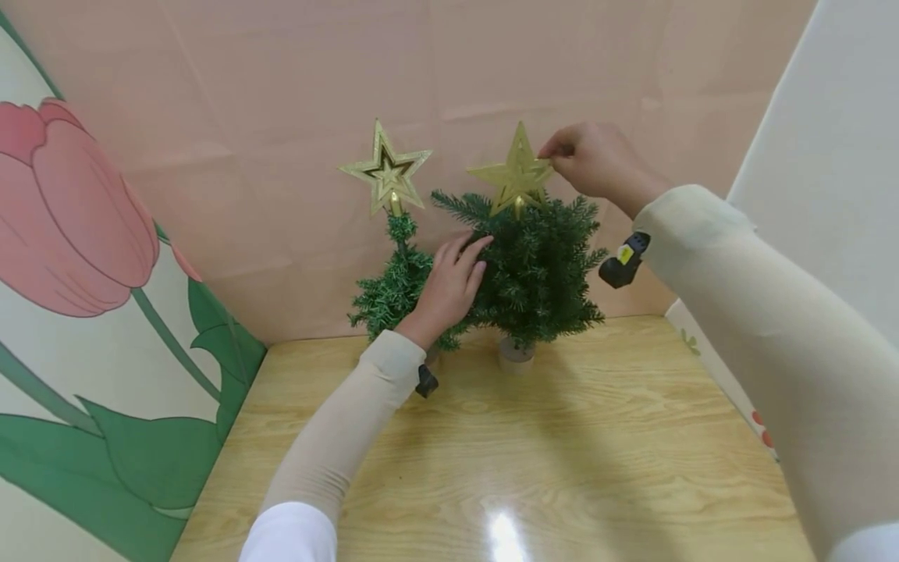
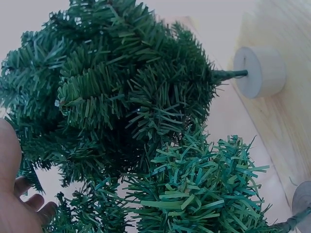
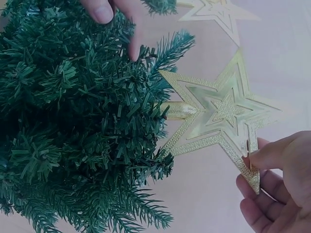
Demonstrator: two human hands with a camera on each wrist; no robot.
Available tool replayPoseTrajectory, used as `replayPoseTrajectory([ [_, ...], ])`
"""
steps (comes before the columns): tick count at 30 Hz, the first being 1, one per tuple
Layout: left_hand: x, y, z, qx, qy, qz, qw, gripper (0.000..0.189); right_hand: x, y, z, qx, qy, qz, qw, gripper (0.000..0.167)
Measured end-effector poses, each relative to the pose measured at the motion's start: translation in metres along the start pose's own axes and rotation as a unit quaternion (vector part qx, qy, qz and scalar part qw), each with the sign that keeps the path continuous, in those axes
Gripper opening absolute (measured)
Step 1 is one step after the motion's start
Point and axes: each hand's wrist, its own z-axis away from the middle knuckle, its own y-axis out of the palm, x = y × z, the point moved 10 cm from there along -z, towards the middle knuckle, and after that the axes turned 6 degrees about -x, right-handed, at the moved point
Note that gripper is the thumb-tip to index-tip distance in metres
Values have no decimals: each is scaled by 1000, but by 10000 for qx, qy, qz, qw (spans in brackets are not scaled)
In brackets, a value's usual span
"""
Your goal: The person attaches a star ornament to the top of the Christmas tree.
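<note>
My right hand [image 1: 597, 160] pinches one point of a gold star topper [image 3: 224, 109] between thumb and fingers. The star's gold socket [image 3: 179, 110] sits at the top of the fuller dark green artificial Christmas tree [image 1: 537, 269]. My left hand [image 1: 449, 285] reaches in from the left, its extended fingers against that tree's upper branches. In the left wrist view only the edge of the left hand [image 2: 17, 189] shows, beside the foliage. Left of it stands a smaller, lighter green Christmas tree [image 1: 389, 293], topped by a second gold star [image 1: 388, 170] and partly hidden by the left hand.
Both trees stand on a wood-grain table [image 1: 597, 437] near the back wall; the fuller one has a round pale base [image 1: 517, 355]. A pink cloth [image 1: 316, 78] covers the wall behind. A panel with a tulip picture [image 1: 77, 211] borders the left side.
</note>
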Motion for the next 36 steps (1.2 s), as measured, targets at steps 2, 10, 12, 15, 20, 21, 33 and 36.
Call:
replayPoseTrajectory([
  [2, 0, 0, 0, 6, -7, -21, 10000, 47, -1, 0, -1, 5, 9, 16, 10000, 37],
  [10, -1, -1, 0, 57, -35, -49, 10000, 47, -10, 2, -4, 237, 314, 57, 9992, 38],
  [12, -1, -1, 0, 68, -36, -46, 10000, 47, -11, 2, -4, 287, 370, 60, 9989, 38],
  [15, -1, 0, 0, 70, -29, -46, 10000, 46, -10, 1, -5, 313, 384, 81, 9987, 39],
  [20, -1, 0, 0, 34, -38, -22, 10000, 46, -6, 1, -5, 215, 377, 43, 9990, 39],
  [21, -1, 0, 0, 22, -32, -9, 10000, 46, -6, 1, -6, 182, 370, 44, 9991, 38],
  [33, -1, -3, -1, -130, 67, 87, 9999, 47, -10, 4, -5, 92, 339, -1, 9994, 39],
  [36, -1, -4, -2, -138, 54, 84, 9999, 47, -9, 3, -5, 73, 271, 4, 9996, 39],
])
